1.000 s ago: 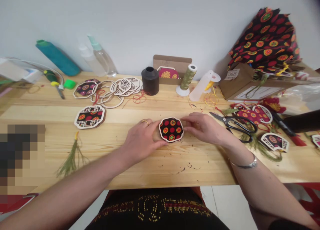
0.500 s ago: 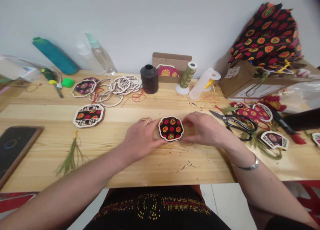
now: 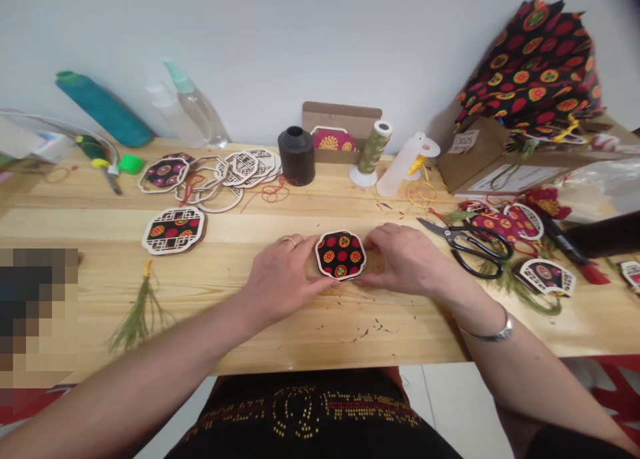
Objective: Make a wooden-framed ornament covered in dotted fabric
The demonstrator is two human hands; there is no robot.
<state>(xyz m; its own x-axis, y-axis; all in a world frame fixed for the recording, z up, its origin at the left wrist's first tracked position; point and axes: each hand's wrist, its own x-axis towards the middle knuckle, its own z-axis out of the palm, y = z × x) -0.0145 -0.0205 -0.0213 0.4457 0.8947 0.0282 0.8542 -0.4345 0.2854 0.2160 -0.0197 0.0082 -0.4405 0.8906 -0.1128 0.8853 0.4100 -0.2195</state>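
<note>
A person seated at a pale wooden tabletop [image 3: 320, 326] presses a fabric-covered disc [image 3: 341, 254], black with red and yellow flowers and a pale scalloped rim, between two bare hands. The left hand [image 3: 280, 279], a gold ring on one finger, has its grip curled against the disc's left edge; the right hand [image 3: 405, 259], a silver bracelet at the wrist, has its grip pinched on the right edge. The disc lies flat near the middle of the tabletop, well back from the near edge.

The widest bare stretch of wood runs between the hands and the near edge, dotted only with thread scraps. To the left lies one green tassel [image 3: 140, 309], and beyond it one lattice-framed disc [image 3: 173, 230]. Behind that, a loose pile of wooden frames [image 3: 230, 176] spreads toward the wall; their number cannot be told. Along the wall stand three spools: one black spool [image 3: 297, 155], one olive spool [image 3: 371, 152] and one white spool [image 3: 406, 166] tipped on its side. Two clear spray bottles [image 3: 193, 112] and one teal cone [image 3: 103, 109] lean at the far left. Just right of the right hand lies one pair of black scissors [image 3: 470, 246], crowded by finished pieces and a cardboard box [image 3: 490, 162] topped with patterned cloth [image 3: 537, 66].
</note>
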